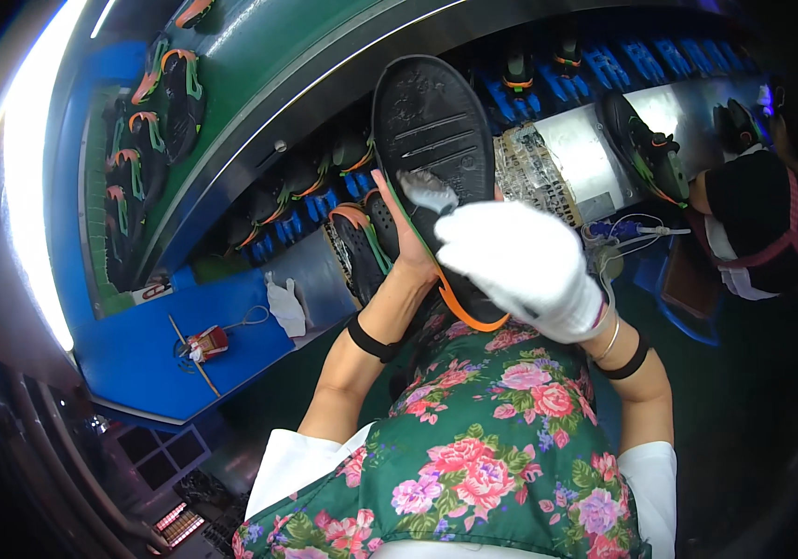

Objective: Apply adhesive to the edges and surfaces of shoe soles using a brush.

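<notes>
Shoe (438, 116) between hands (520, 265); more shoes (183, 104) inside green-floored bay (98, 233).

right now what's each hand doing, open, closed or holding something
Left hand: closed, holding the shoe.
Right hand: gloved, over the shoe; whether it grips the pale tuft can't be told.

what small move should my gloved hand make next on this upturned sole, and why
Probably a short, light stroke of the gloved right hand along the sole: a pale thing, too blurred to name, sits by its fingertips over the tread, and the bare left hand already supports the sole.
</notes>
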A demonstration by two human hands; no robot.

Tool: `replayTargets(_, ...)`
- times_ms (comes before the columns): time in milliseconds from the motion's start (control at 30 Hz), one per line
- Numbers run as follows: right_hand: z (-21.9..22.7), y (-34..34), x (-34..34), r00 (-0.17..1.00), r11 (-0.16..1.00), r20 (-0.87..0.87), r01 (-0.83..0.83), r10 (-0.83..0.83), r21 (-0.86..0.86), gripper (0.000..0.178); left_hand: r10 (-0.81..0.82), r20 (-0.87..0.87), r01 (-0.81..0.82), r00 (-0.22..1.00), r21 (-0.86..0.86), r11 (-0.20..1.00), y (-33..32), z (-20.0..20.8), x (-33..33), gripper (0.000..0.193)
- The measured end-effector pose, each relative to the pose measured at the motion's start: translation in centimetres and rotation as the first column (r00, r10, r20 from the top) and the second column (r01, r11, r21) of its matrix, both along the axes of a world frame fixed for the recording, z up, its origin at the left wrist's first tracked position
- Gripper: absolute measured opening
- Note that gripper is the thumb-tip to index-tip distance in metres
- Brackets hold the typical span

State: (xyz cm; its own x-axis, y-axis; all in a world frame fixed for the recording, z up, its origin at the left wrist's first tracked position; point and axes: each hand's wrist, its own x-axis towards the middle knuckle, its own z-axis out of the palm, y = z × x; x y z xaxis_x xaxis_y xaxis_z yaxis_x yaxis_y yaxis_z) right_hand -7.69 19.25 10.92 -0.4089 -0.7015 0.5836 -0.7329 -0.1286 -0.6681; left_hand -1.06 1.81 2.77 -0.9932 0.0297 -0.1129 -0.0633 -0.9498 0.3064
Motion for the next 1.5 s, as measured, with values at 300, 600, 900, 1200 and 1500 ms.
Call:
replayTargets(300, -1.2, 0.4, 0.7, 0.999, 0.997, 0.043, 0.015, -0.013, -0.069, 0.026, -0.005, -0.040, 0.004, 0.999, -0.025, 1.000, -0.5, 0.7, -0.5, 0.126)
replayTargets(600, -1.2, 1.2, 0.7, 0.996, 0.997, 0.054, -0.072, 0.072, -0.002, 0.029, 0.018, -0.072, -0.025, 0.997, -0.108, 0.994, -2.4, 0.3, -1.3, 0.128)
replayTargets(900, -0.9, 1.1, 0.7, 0.984, 0.997, 0.171, -0.045, 0.056, -0.069, 0.025, 0.006, -0.071, -0.016, 0.997, -0.139, 0.990, -3.2, 0.9, -2.2, 0.130)
replayTargets(1200, -0.8, 1.4, 0.5, 0.975, 0.998, 0.223, -0.009, 0.023, -0.065, 0.019, 0.039, -0.203, -0.059, 0.978, -0.097, 0.993, -3.7, 1.4, -3.4, 0.134)
replayTargets(1500, -1.3, 1.8, 0.5, 0.948, 0.997, 0.317, -0.014, 0.038, -0.078, 0.020, -0.012, -0.232, -0.022, 0.973, -0.143, 0.990, -4.3, 1.1, -3.7, 0.138)
